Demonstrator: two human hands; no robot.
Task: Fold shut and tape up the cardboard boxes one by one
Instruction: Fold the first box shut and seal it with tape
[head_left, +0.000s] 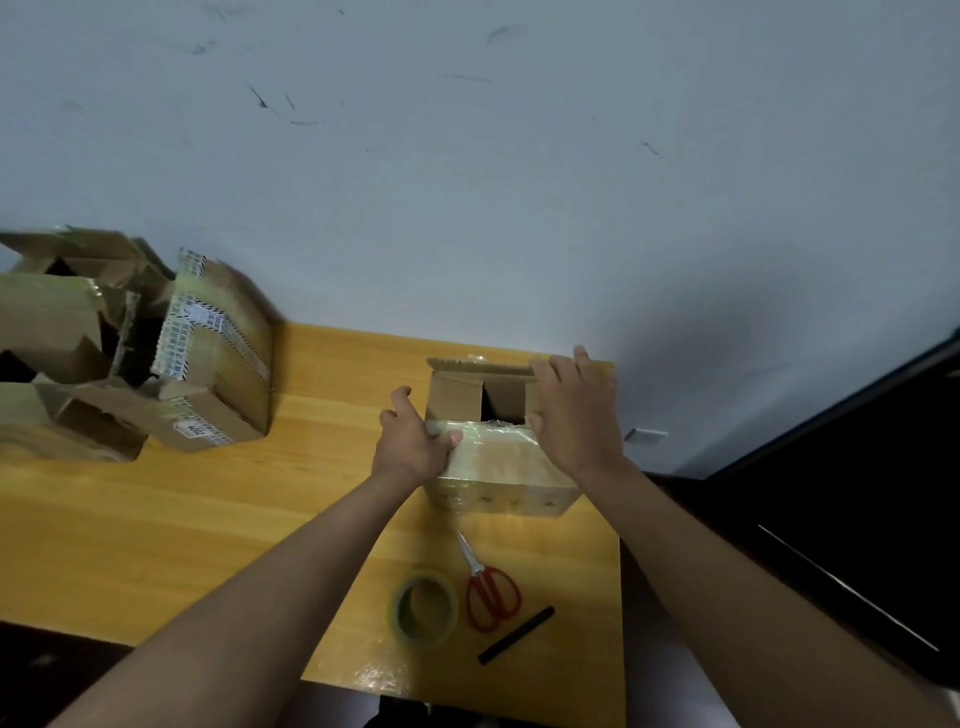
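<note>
One cardboard box (498, 447) stood near the far right part of the wooden worktop (208, 519), its top partly open, with a dark gap between the flaps. The near flap (493, 452), glossy with clear tape, lay folded down over the front half. The left hand (415, 441) reached forward with its arm extended and gripped the left end of that flap, thumb on top and fingers (400, 402) curled down the box's side. The right hand (571, 415) lay over the right side of the box, fingers fairly straight and spread, pressing on the right flap; the thumb touched the near flap's edge.

On the worktop's left end sat a heap of other boxes (104, 343), their number unclear; one taped box (218, 364) carried a white label reading roughly "4002".

Nearer the person lay one roll of clear tape (425, 609), one pair of red-handled scissors (485, 587) and one black stick (517, 635).
</note>
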